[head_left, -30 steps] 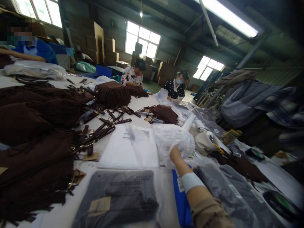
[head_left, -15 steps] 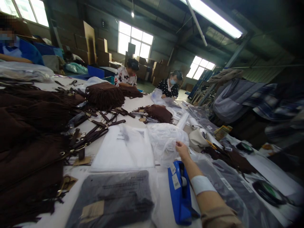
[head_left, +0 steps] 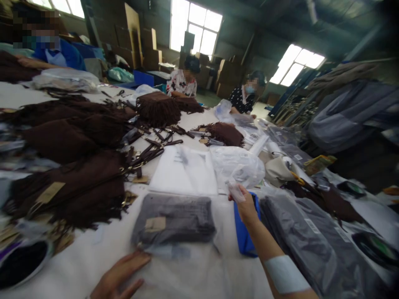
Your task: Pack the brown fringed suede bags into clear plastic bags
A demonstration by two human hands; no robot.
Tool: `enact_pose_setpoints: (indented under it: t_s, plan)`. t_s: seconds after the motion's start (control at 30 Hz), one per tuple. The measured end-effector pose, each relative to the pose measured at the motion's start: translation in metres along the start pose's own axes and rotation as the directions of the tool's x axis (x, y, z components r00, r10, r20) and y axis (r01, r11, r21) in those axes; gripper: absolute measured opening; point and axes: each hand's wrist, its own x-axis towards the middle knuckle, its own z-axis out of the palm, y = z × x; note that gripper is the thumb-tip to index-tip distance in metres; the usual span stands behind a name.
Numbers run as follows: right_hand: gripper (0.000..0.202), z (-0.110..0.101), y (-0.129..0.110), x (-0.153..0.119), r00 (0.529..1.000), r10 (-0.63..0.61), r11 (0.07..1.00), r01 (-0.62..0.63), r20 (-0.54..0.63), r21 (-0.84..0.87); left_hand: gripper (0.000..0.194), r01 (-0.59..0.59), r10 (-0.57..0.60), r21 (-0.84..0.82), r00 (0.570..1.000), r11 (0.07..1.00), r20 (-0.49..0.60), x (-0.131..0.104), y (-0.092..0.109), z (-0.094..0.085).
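My right hand (head_left: 246, 205) pinches a small pale label (head_left: 236, 192) with dark lines on it, in front of a blue tape dispenser (head_left: 243, 238). At the lower left, my left hand (head_left: 123, 274) lies with fingers apart on the near edge of a clear plastic bag (head_left: 187, 265). Inside that bag sits a flat, dark item (head_left: 177, 214), with a brown paper tag (head_left: 155, 224) showing. Just beyond it are a stack of white sheets or bags (head_left: 187, 174) and a crumpled clear bag (head_left: 237, 164).
Brown fringed bags (head_left: 77, 182) with straps (head_left: 152, 151) are heaped on the left. Packed dark bags (head_left: 302, 224) lie to the right, near a tape roll (head_left: 372, 249). A round container (head_left: 46, 253) stands at lower left. Three people sit across the table.
My right hand has come back from the crumpled clear bag and now has a small label in it. My left hand has entered at the lower left. The view has shifted.
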Motion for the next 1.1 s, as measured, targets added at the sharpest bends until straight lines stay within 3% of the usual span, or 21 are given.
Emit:
enact_pose_setpoints:
  t_s: [0.07,0.13,0.17,0.27,0.37,0.47,0.53,0.6,0.67,0.77,0.83,0.93,1.0,1.1]
  plan:
    - [0.03,0.028,-0.007,-0.058,0.993,0.01,0.999,-0.003,0.114,-0.054,0.038,0.025,-0.026,-0.086,1.0,0.996,-0.013,-0.008,0.011,-0.005]
    - [0.026,0.055,-0.011,-0.112,0.979,-0.015,0.987,0.047,0.204,-0.155,0.029,-0.04,0.027,-0.196,0.997,0.98,-0.07,-0.01,0.03,-0.01]
    - [0.024,0.067,-0.01,-0.136,0.97,-0.043,0.972,0.095,0.238,-0.214,0.026,-0.007,-0.017,-0.27,0.996,0.963,-0.087,-0.007,0.042,-0.012]
    - [0.02,0.094,-0.002,-0.189,0.942,-0.154,0.913,0.252,0.299,-0.322,0.036,0.224,-0.206,-0.464,0.974,0.857,0.09,0.008,0.078,-0.011]
    - [0.02,0.106,0.009,-0.218,0.891,-0.269,0.871,0.388,0.366,-0.303,0.04,0.383,-0.289,-0.621,0.924,0.684,0.251,0.021,0.102,0.0]
    - [0.025,0.103,0.012,-0.229,0.866,-0.31,0.868,0.427,0.392,-0.255,0.037,0.435,-0.364,-0.797,0.884,0.419,0.292,0.022,0.11,0.012]
    - [0.034,0.096,0.012,-0.232,0.918,-0.225,0.926,0.305,0.325,-0.221,0.039,0.46,-0.395,-0.835,0.857,0.301,0.33,0.018,0.11,0.017]
    - [0.045,0.088,0.013,-0.233,0.965,-0.054,0.99,0.086,0.256,-0.116,0.044,0.501,-0.386,-0.828,0.836,0.251,0.389,0.014,0.111,0.019]
    - [0.051,0.081,0.017,-0.233,0.963,0.112,0.992,-0.124,0.247,0.033,0.047,0.515,-0.359,-0.82,0.836,0.25,0.415,0.013,0.112,0.017]
    - [0.053,0.075,0.025,-0.236,0.895,0.275,0.916,-0.355,0.351,0.189,0.037,0.481,-0.416,-0.801,0.85,0.357,0.324,0.015,0.114,0.013]
    - [0.053,0.074,0.027,-0.239,0.816,0.29,0.848,-0.461,0.5,0.26,0.038,0.475,-0.464,-0.765,0.846,0.435,0.262,0.016,0.114,0.011]
    - [0.049,0.078,0.022,-0.242,0.724,0.248,0.75,-0.564,0.644,0.345,0.042,0.516,-0.431,-0.679,0.847,0.523,0.311,0.014,0.113,0.011]
    - [0.039,0.081,0.019,-0.238,0.734,0.303,0.697,-0.606,0.607,0.384,0.039,0.504,-0.372,-0.603,0.864,0.619,0.34,0.01,0.113,0.012]
    - [0.027,0.082,0.016,-0.224,0.798,0.412,0.667,-0.593,0.439,0.452,0.025,0.458,-0.311,-0.559,0.887,0.692,0.341,0.007,0.115,0.012]
